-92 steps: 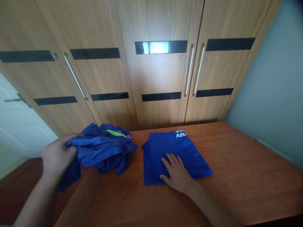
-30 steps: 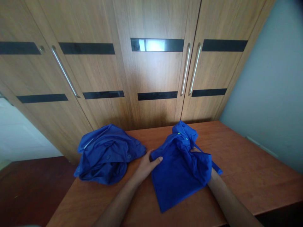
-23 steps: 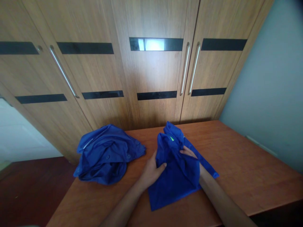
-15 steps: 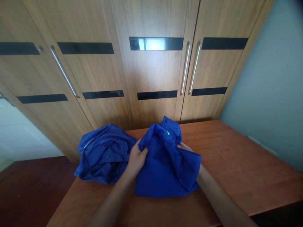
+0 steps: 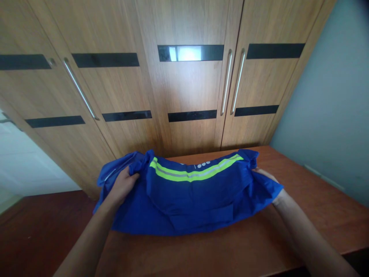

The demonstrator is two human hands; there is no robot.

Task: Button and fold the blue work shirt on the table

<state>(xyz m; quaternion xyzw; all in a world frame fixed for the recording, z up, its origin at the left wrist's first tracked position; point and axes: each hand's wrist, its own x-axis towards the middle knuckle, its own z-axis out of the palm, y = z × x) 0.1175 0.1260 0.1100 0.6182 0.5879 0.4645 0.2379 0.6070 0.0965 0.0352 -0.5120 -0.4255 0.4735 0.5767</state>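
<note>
A blue work jacket (image 5: 193, 198) with a yellow-green and grey reflective stripe is stretched wide between my hands, over the tabletop. White printed marks show just above the stripe. My left hand (image 5: 124, 185) is closed on the bunched cloth at the jacket's left end, thumb on top. At the opposite end, my right hand (image 5: 268, 179) grips the jacket, most of its fingers hidden behind a fold. Behind my left hand lies a second blue garment (image 5: 111, 169), crumpled and mostly covered by the jacket.
The reddish-brown wooden table (image 5: 302, 192) carries both garments. A wooden wardrobe (image 5: 193, 84) with black strips and long metal handles stands directly behind it. To the right is a pale blue-grey wall (image 5: 325, 107); at the far left, a white door (image 5: 29, 165).
My hands have moved apart, left hand leftward and right hand rightward. The gathered jacket is now spread wide, showing its reflective stripe, and it covers much of the second garment.
</note>
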